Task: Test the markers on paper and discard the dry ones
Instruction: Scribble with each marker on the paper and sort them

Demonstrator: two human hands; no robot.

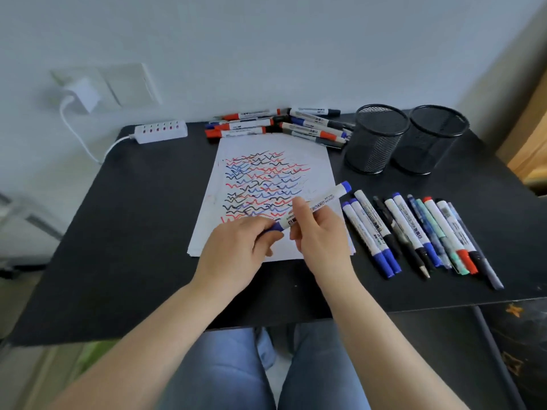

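Blue-capped white whiteboard marker (313, 208) is held over the scribbled white paper (268, 161) on the black bench (142, 202), its cap pinched by left-hand fingers (268, 229), its barrel by right-hand fingers (299, 211); uncapping seems due, requiring a straight pull apart.

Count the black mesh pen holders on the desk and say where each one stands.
2. One mesh holder stands right of the paper's top corner; the second holder stands beside it, further right. Neither is hidden.
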